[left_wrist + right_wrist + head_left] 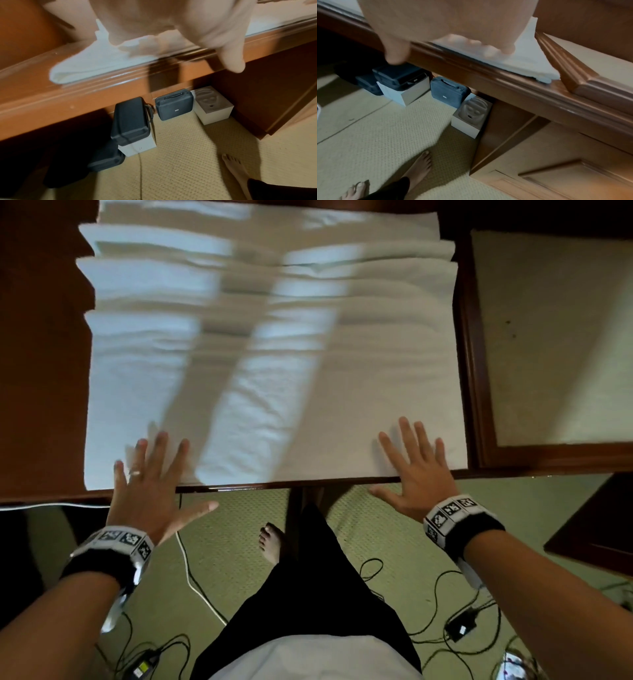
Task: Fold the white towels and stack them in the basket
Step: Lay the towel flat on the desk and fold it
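Top towel [274,378]: flat on desk [41,371], near edge, long axis left-right | left hand [150,477], right hand [416,470]: fingers spread, grasping nothing, at its two near corners, equally close | basket: unseen.

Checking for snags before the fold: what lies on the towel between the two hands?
Nothing but bare towel: the head view shows only white cloth with soft wrinkles and light bands between the left hand and right hand.
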A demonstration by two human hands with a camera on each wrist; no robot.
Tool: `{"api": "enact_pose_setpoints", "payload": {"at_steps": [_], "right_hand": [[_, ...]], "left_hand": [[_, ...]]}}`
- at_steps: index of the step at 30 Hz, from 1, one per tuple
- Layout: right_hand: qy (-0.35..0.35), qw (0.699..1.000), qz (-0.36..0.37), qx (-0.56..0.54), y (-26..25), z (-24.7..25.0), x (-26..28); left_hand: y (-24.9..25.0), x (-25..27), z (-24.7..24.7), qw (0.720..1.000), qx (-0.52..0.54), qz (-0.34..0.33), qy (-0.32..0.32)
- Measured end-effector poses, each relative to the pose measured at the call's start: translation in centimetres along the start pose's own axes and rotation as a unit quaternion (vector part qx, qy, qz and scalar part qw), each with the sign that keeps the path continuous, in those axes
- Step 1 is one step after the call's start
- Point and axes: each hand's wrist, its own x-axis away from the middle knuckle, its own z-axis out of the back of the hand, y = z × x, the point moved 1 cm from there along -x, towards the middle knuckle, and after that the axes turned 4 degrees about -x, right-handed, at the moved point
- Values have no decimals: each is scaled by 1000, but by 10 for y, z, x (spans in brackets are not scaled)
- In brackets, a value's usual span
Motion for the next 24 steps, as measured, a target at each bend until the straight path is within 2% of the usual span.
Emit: {"api": "enact_pose_setpoints", "payload": {"at_steps": [4,6,9,12,15,17,20,24], "right_hand": [[-50,998,-19,21,-6,-12,-10],[-21,999,-23,14,-11,-15,-8],[17,999,-10,37,-15,-18,5],[32,998,17,56,-8,-15,13],[41,997,-1,65,0,0,10],[23,996,-43,77,2,18,8],[-58,991,-92,75,-6,46,5],[-170,975,-135,55,-9,64,9]], "left_hand": [[3,-18,-4,999,-12,-29,13],[3,-17,-4,998,-26,-40,37],[7,-3,-3,996,-54,-56,40],[5,10,0,992,-61,-85,66],[-7,15,9,988,-84,-112,70],[-7,16,29,993,-63,-83,49],[-9,16,52,998,-50,20,-21],[-19,10,67,990,-16,29,-136]]}}
